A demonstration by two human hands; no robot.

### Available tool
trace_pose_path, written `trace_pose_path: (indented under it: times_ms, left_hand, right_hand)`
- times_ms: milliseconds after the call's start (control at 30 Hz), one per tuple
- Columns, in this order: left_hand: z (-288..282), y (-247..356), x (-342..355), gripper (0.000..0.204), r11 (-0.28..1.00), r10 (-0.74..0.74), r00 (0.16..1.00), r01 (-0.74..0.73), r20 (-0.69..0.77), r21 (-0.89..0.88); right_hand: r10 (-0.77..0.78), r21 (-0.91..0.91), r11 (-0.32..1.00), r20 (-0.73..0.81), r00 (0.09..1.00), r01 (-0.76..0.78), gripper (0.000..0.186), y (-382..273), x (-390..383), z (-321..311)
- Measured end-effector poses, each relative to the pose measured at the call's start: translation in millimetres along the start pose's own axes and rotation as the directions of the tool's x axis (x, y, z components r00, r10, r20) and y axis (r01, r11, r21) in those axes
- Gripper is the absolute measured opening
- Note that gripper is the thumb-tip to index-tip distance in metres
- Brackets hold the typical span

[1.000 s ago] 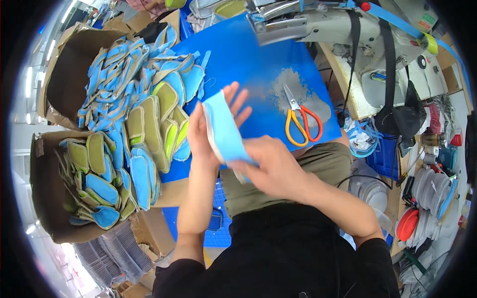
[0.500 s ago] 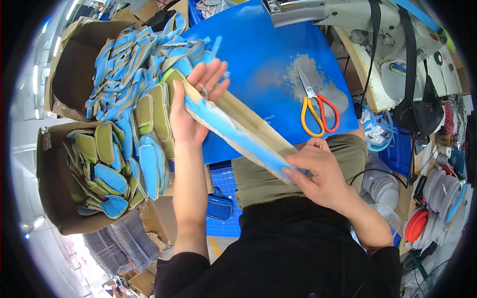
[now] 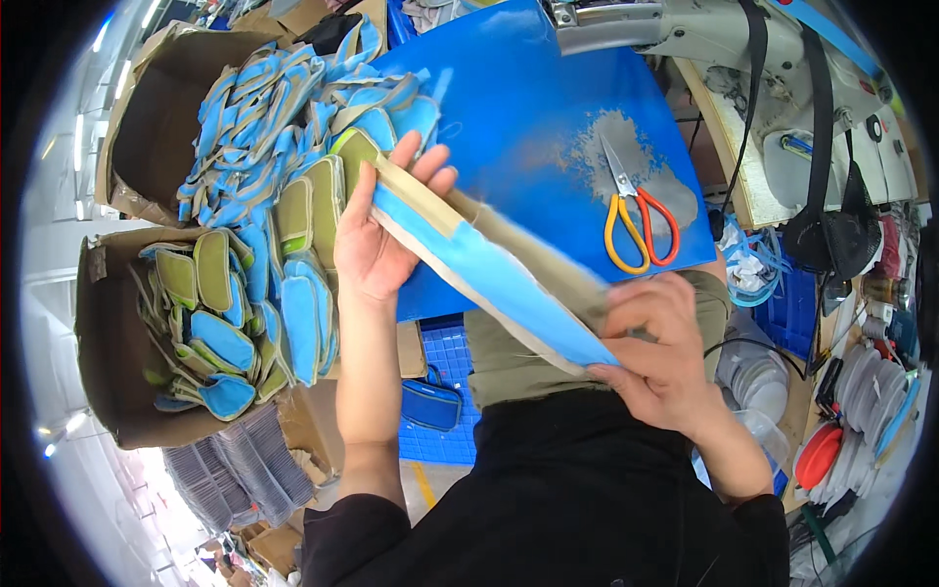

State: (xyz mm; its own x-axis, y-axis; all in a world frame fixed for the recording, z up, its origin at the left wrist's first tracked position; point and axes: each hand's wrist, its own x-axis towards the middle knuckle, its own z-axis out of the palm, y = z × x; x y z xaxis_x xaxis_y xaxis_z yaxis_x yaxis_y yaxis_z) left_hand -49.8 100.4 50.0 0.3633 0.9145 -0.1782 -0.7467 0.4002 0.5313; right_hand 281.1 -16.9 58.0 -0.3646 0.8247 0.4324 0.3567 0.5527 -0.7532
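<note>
A blue and beige fabric strip stretches slantwise between my two hands, above my lap and the front of the table. My right hand pinches its lower right end between thumb and fingers. The upper left end lies across my left hand, palm up, with fingers stretched out and thumb apart. A beige-brown length runs behind the blue face; whether the two join into one loop I cannot tell. Scissors with one orange and one red handle lie on the blue tabletop, beyond my right hand.
A cardboard box of olive and blue fabric pads stands at the left. Behind it are a heap of blue and beige strips and another box. A sewing machine stands at the far right, its dark straps hanging down.
My right hand has moved slightly right, and the strip's blue face has turned more into view. My left hand stays palm up with its fingers stretched.
</note>
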Motion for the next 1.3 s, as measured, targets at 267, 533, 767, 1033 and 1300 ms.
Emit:
trace_pose_path:
  times_ms: [267, 533, 767, 1033, 1300]
  left_hand:
    - [10, -14, -16, 0.07, 0.58, 0.442, 0.886, -0.401, 0.14, 0.709]
    - [6, -3, -19, 0.063, 0.902, 0.349, 0.918, -0.383, 0.188, 0.199]
    - [21, -48, -4, 0.076, 0.965, 0.224, 0.974, -0.224, -0.019, -0.135]
    - [42, -121, -29, 0.046, 0.837, 0.22, 0.969, -0.126, -0.116, 0.532]
    - [40, -107, -35, 0.041, 0.806, 0.374, 0.923, -0.279, -0.084, 0.522]
  right_hand:
    - [0.025, -0.222, 0.975, 0.079, 0.997, -0.006, 0.02, 25, -11, 0]
    - [0.058, -0.136, 0.99, 0.081, 0.995, -0.047, 0.017, 24, 1, -1]
    - [0.105, -0.036, 0.994, 0.042, 0.994, -0.103, 0.013, 32, 18, 35]
    - [0.17, 0.157, 0.975, -0.055, 0.984, -0.16, 0.017, 32, 29, 57]
    - [0.445, 0.418, 0.786, 0.128, 0.886, -0.455, 0.021, 16, 36, 45]
